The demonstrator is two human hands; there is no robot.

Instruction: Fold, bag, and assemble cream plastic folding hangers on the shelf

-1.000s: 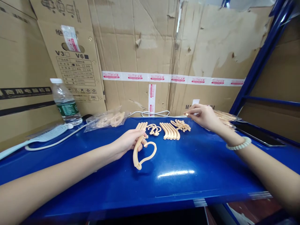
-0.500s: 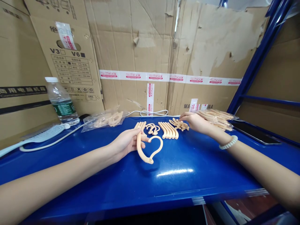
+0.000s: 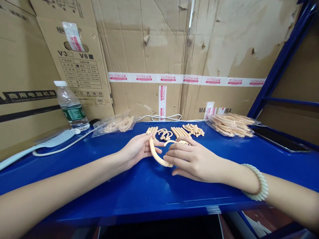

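My left hand (image 3: 138, 149) pinches the upper end of a curved beige hanger arm (image 3: 155, 153) above the table. A thin curved hook (image 3: 169, 142) appears joined to it, partly behind my right fingers. My right hand (image 3: 191, 159) is at the arm's lower end, fingers bent and closed there; whatever they hold is hidden. Beyond my hands lie a short row of hanger arms (image 3: 155, 128), loose curved hooks (image 3: 164, 134), a second row of arms (image 3: 179, 131) partly covered by my right hand, and a pile of small beige parts (image 3: 195, 129).
Clear bags of beige parts lie at the back left (image 3: 117, 124) and right (image 3: 231, 124) of the blue table (image 3: 129, 199). A water bottle (image 3: 72, 109), a pale blue brush-like object (image 3: 53, 141) and a white cable (image 3: 62, 147) are left; a dark phone (image 3: 281, 139) is right. Cardboard (image 3: 149, 49) walls the back.
My right hand has left the pile of small parts and come toward me and left, to the hanger arm's lower end. My left hand keeps its hold; the view has shifted slightly.
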